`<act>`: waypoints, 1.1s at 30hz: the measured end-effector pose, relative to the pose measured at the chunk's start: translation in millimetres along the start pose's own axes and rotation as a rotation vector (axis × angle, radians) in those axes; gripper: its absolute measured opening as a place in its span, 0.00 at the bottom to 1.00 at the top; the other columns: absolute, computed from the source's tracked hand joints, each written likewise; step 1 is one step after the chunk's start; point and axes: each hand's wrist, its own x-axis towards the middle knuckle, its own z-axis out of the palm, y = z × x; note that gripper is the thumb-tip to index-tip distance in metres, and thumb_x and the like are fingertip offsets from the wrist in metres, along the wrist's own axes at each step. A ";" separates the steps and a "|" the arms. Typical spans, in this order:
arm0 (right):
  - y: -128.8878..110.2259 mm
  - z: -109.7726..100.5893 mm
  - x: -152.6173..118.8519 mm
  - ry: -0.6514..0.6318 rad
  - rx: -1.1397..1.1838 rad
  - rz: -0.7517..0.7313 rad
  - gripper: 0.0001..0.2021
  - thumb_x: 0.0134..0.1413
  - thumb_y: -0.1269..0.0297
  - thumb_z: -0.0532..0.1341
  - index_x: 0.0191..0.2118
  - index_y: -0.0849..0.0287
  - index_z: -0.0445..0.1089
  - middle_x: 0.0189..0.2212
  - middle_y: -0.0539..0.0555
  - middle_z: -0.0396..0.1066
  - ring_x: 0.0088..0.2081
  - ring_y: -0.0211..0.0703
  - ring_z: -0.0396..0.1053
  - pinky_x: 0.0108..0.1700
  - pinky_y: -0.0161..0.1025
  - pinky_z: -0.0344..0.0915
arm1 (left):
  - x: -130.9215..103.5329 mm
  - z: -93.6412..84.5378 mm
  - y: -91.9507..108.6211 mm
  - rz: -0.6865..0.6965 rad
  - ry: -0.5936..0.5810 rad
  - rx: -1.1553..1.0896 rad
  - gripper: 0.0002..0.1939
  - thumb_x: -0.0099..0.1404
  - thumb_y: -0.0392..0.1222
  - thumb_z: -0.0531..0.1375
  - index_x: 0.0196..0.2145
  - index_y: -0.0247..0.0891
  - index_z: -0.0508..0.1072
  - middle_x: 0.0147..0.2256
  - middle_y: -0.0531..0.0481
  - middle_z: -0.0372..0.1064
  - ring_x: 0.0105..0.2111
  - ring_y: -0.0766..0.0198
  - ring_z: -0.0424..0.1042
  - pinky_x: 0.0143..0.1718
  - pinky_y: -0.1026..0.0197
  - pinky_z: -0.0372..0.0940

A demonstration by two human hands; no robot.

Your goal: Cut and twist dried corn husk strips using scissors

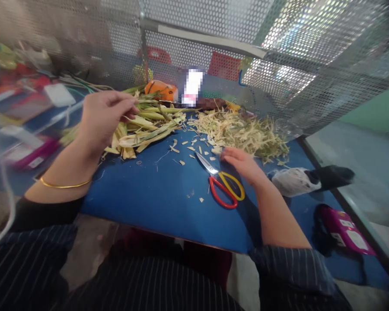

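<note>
My left hand (105,113) is raised over the left side of the pile of long pale-green husks (149,129), its thumb and fingers pressed together; what they pinch, if anything, is too small to name. My right hand (241,163) rests at the near edge of a heap of shredded pale strips (236,129), fingers pointing left and partly curled, their tips by a few pale bits. Scissors (218,177) with one red and one yellow handle lie on the blue table (142,190), just left of my right hand, blades slightly apart. Small cut pieces (182,163) are scattered near the blades.
A lit phone (192,86) stands behind the piles, beside an orange packet (162,90). At right are a clear plastic-wrapped item (294,181) and a magenta box (348,229). Another magenta item (35,153) and a white cable (1,164) are at left. Perforated metal mesh (194,47) rises behind.
</note>
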 end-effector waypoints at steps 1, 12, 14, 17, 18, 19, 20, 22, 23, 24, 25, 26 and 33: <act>0.8 -1.1 0.6 0.139 -0.083 -0.059 0.23 0.49 0.63 0.59 0.52 0.62 0.67 0.49 0.64 0.71 0.50 0.52 0.69 0.52 0.51 0.64 | -0.5 -6.5 -4.4 -0.005 0.034 0.027 0.13 0.61 0.51 0.61 0.37 0.40 0.76 0.31 0.55 0.73 0.30 0.69 0.68 0.35 0.60 0.65; -26.3 12.2 -19.9 0.418 -0.423 -0.330 0.17 0.56 0.59 0.58 0.50 0.57 0.70 0.47 0.60 0.73 0.49 0.53 0.70 0.50 0.48 0.65 | 29.3 -27.1 -41.3 0.090 -0.061 0.666 0.09 0.58 0.42 0.59 0.33 0.43 0.80 0.36 0.48 0.77 0.41 0.52 0.72 0.39 0.54 0.61; -27.9 16.3 -20.8 0.337 -0.505 -0.411 0.16 0.57 0.60 0.57 0.48 0.59 0.70 0.48 0.60 0.72 0.50 0.53 0.69 0.51 0.48 0.64 | 37.7 -23.6 -47.6 0.117 -0.133 0.804 0.11 0.55 0.38 0.59 0.35 0.44 0.80 0.39 0.46 0.77 0.44 0.49 0.71 0.41 0.53 0.61; -25.8 18.9 -20.3 0.261 -0.574 -0.445 0.14 0.59 0.61 0.56 0.46 0.60 0.72 0.46 0.59 0.74 0.49 0.52 0.70 0.51 0.49 0.64 | 40.3 -15.8 -49.1 0.115 -0.172 0.849 0.13 0.54 0.37 0.59 0.36 0.44 0.80 0.40 0.45 0.76 0.45 0.48 0.70 0.42 0.52 0.59; -24.7 19.1 -20.0 0.249 -0.580 -0.443 0.14 0.59 0.61 0.56 0.46 0.60 0.72 0.46 0.58 0.74 0.49 0.52 0.70 0.51 0.49 0.64 | 37.8 -12.7 -47.4 0.114 -0.170 0.803 0.12 0.55 0.39 0.59 0.35 0.44 0.80 0.40 0.45 0.76 0.44 0.49 0.71 0.41 0.53 0.59; -23.7 19.1 -19.7 0.241 -0.582 -0.438 0.13 0.59 0.61 0.56 0.46 0.60 0.72 0.46 0.58 0.74 0.49 0.51 0.70 0.51 0.49 0.64 | 33.7 -9.4 -45.0 0.110 -0.193 0.762 0.10 0.56 0.42 0.59 0.34 0.45 0.80 0.38 0.46 0.76 0.42 0.50 0.71 0.40 0.54 0.59; -22.9 19.0 -19.5 0.235 -0.583 -0.429 0.13 0.59 0.62 0.56 0.45 0.59 0.72 0.45 0.58 0.74 0.48 0.51 0.70 0.51 0.49 0.64 | 28.4 -5.7 -42.6 0.097 -0.233 0.742 0.09 0.56 0.45 0.60 0.33 0.45 0.80 0.35 0.46 0.76 0.38 0.52 0.71 0.38 0.55 0.59; -21.8 19.4 -19.1 0.226 -0.587 -0.413 0.12 0.58 0.62 0.56 0.44 0.59 0.73 0.45 0.57 0.74 0.47 0.51 0.70 0.50 0.48 0.65 | 16.3 2.5 -39.4 0.072 -0.348 0.775 0.11 0.53 0.52 0.63 0.29 0.45 0.79 0.28 0.47 0.74 0.34 0.53 0.71 0.35 0.57 0.58; -21.5 19.8 -19.0 0.220 -0.589 -0.408 0.12 0.58 0.63 0.56 0.44 0.59 0.73 0.44 0.57 0.75 0.47 0.51 0.71 0.50 0.48 0.65 | 10.6 6.7 -39.2 0.086 -0.404 0.817 0.13 0.50 0.55 0.64 0.28 0.45 0.78 0.27 0.48 0.73 0.34 0.53 0.70 0.34 0.58 0.58; -21.2 20.4 -18.9 0.213 -0.590 -0.406 0.12 0.58 0.63 0.56 0.43 0.59 0.73 0.44 0.57 0.75 0.46 0.51 0.71 0.49 0.48 0.65 | 6.0 10.7 -39.9 0.096 -0.449 0.848 0.14 0.47 0.56 0.65 0.27 0.45 0.78 0.27 0.48 0.73 0.34 0.53 0.70 0.33 0.59 0.57; -20.9 20.9 -18.8 0.206 -0.589 -0.406 0.11 0.58 0.63 0.57 0.42 0.60 0.73 0.44 0.57 0.75 0.46 0.51 0.71 0.49 0.48 0.66 | 3.0 14.1 -41.5 0.107 -0.463 0.866 0.14 0.49 0.56 0.65 0.27 0.44 0.77 0.26 0.48 0.72 0.34 0.53 0.70 0.33 0.59 0.57; -20.6 21.4 -18.7 0.197 -0.589 -0.406 0.11 0.58 0.63 0.57 0.42 0.60 0.74 0.44 0.57 0.75 0.46 0.51 0.71 0.49 0.48 0.66 | 1.8 16.3 -43.6 0.118 -0.457 0.885 0.13 0.52 0.55 0.63 0.26 0.44 0.77 0.25 0.47 0.71 0.34 0.53 0.70 0.32 0.59 0.56; -17.1 22.3 -17.3 0.143 -0.612 -0.392 0.11 0.58 0.63 0.57 0.42 0.58 0.73 0.44 0.56 0.75 0.46 0.50 0.71 0.48 0.48 0.65 | 27.7 -0.4 -46.5 0.081 -0.160 0.855 0.10 0.59 0.46 0.56 0.30 0.44 0.78 0.31 0.47 0.73 0.40 0.50 0.69 0.37 0.54 0.57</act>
